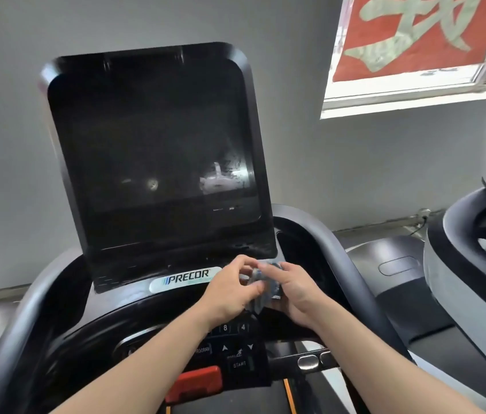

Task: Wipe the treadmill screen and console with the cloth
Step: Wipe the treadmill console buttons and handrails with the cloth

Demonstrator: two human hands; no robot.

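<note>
The treadmill's large dark screen (152, 150) stands tilted back in front of me, switched off, with faint reflections. Below it lies the black console (134, 321) with a keypad and a red stop button (195, 382). A small crumpled grey-blue cloth (261, 286) is bunched between both hands, just under the screen's lower right corner. My left hand (231, 289) pinches the cloth's left side with curled fingers. My right hand (294, 289) grips its right side, and much of the cloth is hidden by the fingers.
Grey curved handrails (340, 264) wrap around the console. A second treadmill (474, 249) stands close on the right. A grey wall is behind, with a window (409, 55) and a red banner at the upper right.
</note>
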